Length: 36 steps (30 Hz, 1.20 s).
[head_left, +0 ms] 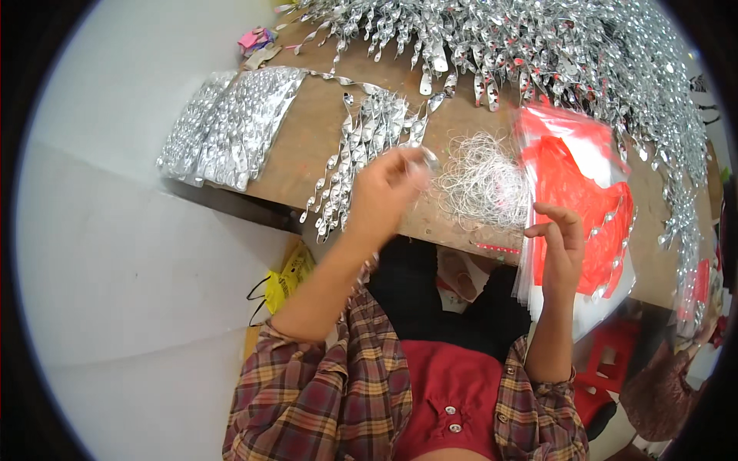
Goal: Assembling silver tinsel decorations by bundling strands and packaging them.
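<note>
My left hand [384, 192] pinched a silver spiral ornament [425, 159] in a closed grip; my right hand [563, 247], fingers loosely curled, touched the red-and-clear bags [584, 180].

A brown wooden worktable [323, 131] serves as the landmark, its top running from the upper middle toward the right, with the near edge facing the viewer. To its left and below its near edge spreads a pale, smooth floor [115, 253], evenly lit with no hard shadows. Under the table's near left corner lies a yellow plastic bag [286, 278] with dark handles. Below the table's right end stands a red plastic stool [603, 369]. Beyond its far left corner lies a small pink scrap [254, 37].
</note>
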Tool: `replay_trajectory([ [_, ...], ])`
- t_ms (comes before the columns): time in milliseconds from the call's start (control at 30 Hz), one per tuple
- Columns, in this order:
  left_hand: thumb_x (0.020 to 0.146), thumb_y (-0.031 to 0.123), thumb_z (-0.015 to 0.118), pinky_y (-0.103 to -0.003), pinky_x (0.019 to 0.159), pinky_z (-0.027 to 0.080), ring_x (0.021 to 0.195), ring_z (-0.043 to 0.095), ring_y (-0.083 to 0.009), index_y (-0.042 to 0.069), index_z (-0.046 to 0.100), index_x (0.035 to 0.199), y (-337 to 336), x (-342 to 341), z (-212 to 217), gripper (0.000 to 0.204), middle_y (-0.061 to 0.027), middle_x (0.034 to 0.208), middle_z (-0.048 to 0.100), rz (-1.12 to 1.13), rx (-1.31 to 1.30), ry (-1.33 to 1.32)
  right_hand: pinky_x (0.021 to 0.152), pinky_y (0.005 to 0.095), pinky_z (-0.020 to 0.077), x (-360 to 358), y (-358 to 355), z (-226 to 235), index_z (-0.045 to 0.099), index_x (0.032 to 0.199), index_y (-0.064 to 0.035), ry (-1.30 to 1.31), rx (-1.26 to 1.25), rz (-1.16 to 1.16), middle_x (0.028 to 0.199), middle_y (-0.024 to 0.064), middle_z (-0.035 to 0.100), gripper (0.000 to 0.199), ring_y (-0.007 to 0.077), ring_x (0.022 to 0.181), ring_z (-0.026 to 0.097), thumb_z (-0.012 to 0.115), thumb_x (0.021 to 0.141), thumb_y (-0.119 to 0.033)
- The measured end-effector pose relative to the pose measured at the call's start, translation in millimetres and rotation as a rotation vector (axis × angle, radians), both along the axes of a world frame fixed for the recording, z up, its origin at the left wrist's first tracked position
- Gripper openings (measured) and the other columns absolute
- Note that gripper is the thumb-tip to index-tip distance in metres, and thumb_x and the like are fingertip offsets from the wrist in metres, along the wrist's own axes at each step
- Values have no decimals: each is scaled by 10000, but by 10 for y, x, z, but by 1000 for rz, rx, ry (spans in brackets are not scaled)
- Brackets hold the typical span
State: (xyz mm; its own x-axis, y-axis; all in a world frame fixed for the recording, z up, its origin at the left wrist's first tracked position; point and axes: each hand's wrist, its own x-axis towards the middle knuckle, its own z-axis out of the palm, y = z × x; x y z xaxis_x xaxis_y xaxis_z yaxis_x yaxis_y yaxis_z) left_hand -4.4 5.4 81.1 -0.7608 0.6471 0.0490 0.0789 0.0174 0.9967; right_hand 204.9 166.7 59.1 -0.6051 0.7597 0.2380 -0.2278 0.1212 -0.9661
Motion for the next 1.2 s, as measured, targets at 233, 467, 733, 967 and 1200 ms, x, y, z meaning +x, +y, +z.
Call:
replay_trajectory([
  [233,773,152,626,-235,407,382,445,495,-97,6,633,1029,429,-864,234,295,-12,673,574,119,-232,47,732,267,448,164,73,-135,552,966,-19,-87,-60,69,922,77,607,106,121,754,558,499,909,-91],
  [467,767,188,638,-347,624,485,696,630,-229,-4,630,1008,620,-1725,-666,308,-118,813,641,242,-378,700,705,262,443,258,91,-145,547,941,-23,-141,-129,43,837,66,604,80,117,735,547,508,902,-81],
  [733,783,153,570,-405,772,478,895,605,-304,96,660,965,599,-1979,-187,211,-127,963,639,256,-768,1135,702,257,445,322,91,-80,549,935,-19,-197,-115,-38,830,61,604,81,120,745,552,511,893,-77],
  [967,740,131,587,-421,742,469,855,597,-295,123,680,849,786,-2586,-645,144,-102,894,647,29,-1012,1415,705,254,439,422,48,-88,549,932,-23,-238,-127,-91,826,57,603,77,120,746,547,516,888,-76],
  [1200,730,125,572,-402,741,452,854,574,-290,121,637,876,877,-2523,-623,161,-101,859,633,78,-482,1457,714,251,464,476,43,-158,555,946,-7,-279,-138,-127,840,56,608,90,117,771,570,530,897,-78],
])
